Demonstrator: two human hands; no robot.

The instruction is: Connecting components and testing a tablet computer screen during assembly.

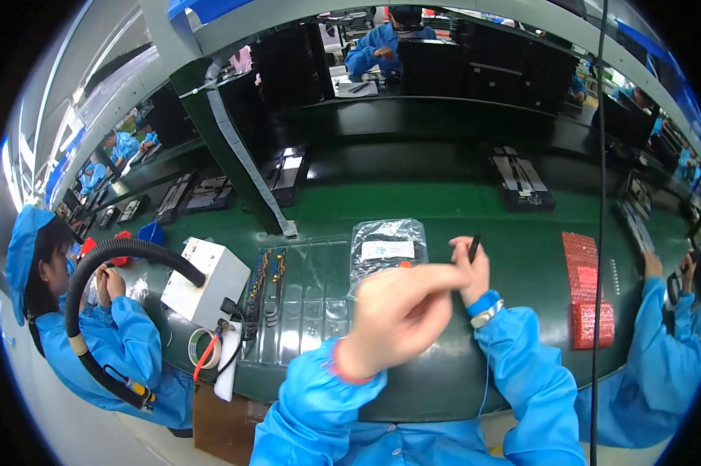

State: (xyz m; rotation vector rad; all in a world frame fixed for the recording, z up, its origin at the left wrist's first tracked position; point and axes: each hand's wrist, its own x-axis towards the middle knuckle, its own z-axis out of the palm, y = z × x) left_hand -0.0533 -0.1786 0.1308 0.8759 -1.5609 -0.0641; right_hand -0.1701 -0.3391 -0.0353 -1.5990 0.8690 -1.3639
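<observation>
My left hand (397, 314) is raised close to the camera, fingers curled together, with the index finger stretched toward my right hand; I cannot tell whether it holds anything. My right hand (472, 272) pinches a small thin black part (474, 248) upright between its fingertips, above the green conveyor belt (444, 213). A clear plastic bag with a white label and dark parts (386, 250) lies on the belt just behind my left hand. Both sleeves are blue, and a wrist strap sits on my right wrist.
A clear compartment tray (304, 299) with small metal parts lies to the left. A white box (205, 281), a tape roll (204, 347) and a black hose (102, 256) stand further left. Red strips (588, 289) lie right. Co-workers in blue sit on both sides and across.
</observation>
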